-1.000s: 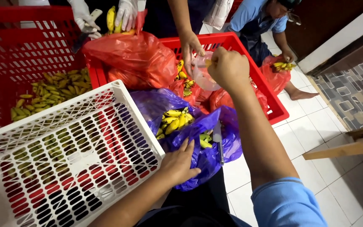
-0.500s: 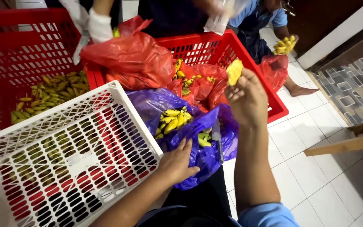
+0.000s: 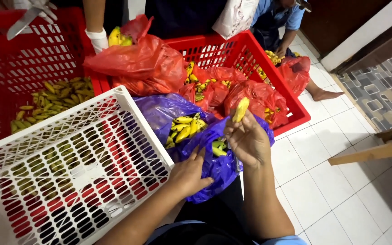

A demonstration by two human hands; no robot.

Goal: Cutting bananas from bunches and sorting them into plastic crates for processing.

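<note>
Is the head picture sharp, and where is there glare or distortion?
Head view: mostly sharp, evenly lit; the right hand holding a small banana is clear; glare on the red bag and purple bag; the white crate bulges with wide-lens distortion.

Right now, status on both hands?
Left hand flat on purple bag. Right hand pinching one small banana. White crate hard left.

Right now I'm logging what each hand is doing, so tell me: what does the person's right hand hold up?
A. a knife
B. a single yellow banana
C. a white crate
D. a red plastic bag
B: the right hand pinches a single small yellow banana in its fingers, raised above the purple bag, while the left hand rests on that bag.
</note>
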